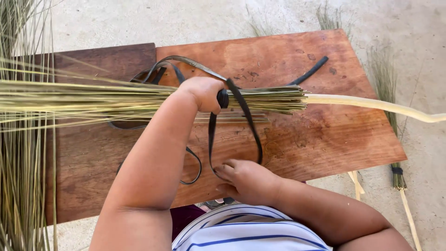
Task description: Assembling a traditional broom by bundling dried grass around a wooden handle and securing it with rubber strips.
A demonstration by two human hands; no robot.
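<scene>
— Two hands: bundle of stiff straws [139, 97] is clamped over the wooden table [325, 139] by the left hand [204, 93]?
— Yep, light, springy. Floppy black strap [248, 123] is pinched by the right hand [246, 179].

bundle [139, 97]: dry grassy stalks, pale green-yellow, matt, kinda wiry
strap [246, 116]: black, rubbery-looking, smooth with a slight sheen
stick [371, 103]: pale bare wood, smooth
table [316, 139]: reddish-brown wood, scuffed and stained, dull
floor [186, 18]: rough grey concrete
</scene>
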